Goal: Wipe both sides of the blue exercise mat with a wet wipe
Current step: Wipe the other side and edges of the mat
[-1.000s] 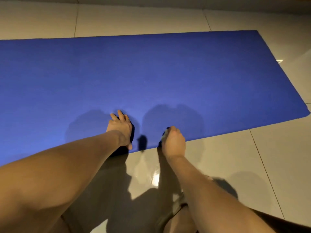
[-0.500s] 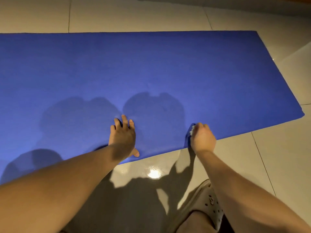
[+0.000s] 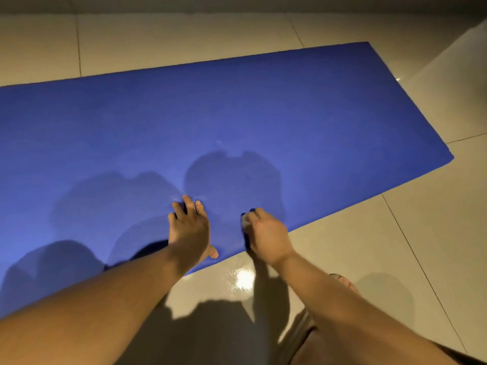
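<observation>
Item: blue exercise mat (image 3: pixel 237 114), laid flat on the tiled floor (image 3: pixel 395 246), upper side being wiped.
Left hand (image 3: pixel 189 230) presses it down, fingers spread, holding nothing. Right hand (image 3: pixel 268 238) curls its fingers round the wet wipe (image 3: pixel 245 220) at the near edge. We would stroke outward in overlapping passes (most of the mat lies ahead); bare floor borders the near, far and right edges.
</observation>
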